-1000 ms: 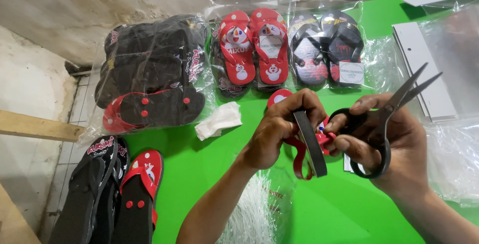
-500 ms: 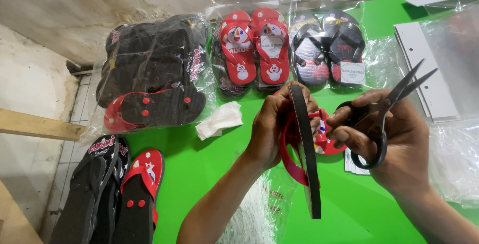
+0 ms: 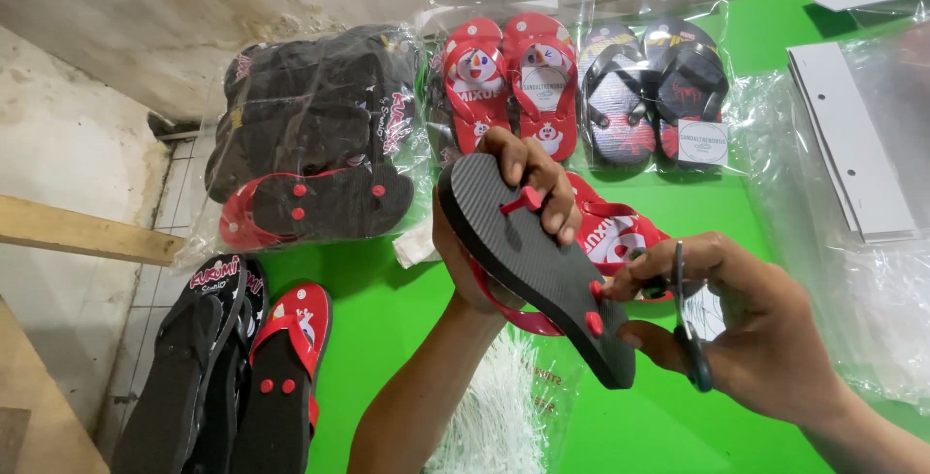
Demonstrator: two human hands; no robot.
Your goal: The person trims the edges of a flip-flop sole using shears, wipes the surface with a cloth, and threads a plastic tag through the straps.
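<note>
My left hand (image 3: 518, 193) grips a small flip-flop (image 3: 531, 261) by its toe end, black ribbed sole turned up, with red strap plugs poking through the sole. A red strap hangs under it. My right hand (image 3: 751, 324) holds black-handled scissors (image 3: 686, 324) with the blades pointing up, right at the heel end of the sole near one red plug. A second red flip-flop (image 3: 615, 232) lies on the green table (image 3: 387, 309) just behind the held one.
Bagged pairs lie at the back: red ones (image 3: 513, 82), black ones (image 3: 659, 96), and a large bag of black and red flip-flops (image 3: 310, 145). Loose flip-flops (image 3: 232, 358) sit at the left edge. Clear bags with white header cards (image 3: 852, 145) lie right. White plastic ties (image 3: 499, 416) lie near me.
The left hand has turned the flip-flop from edge-on to sole up. The right hand has dropped lower and brought the scissors to the heel end of the sole.
</note>
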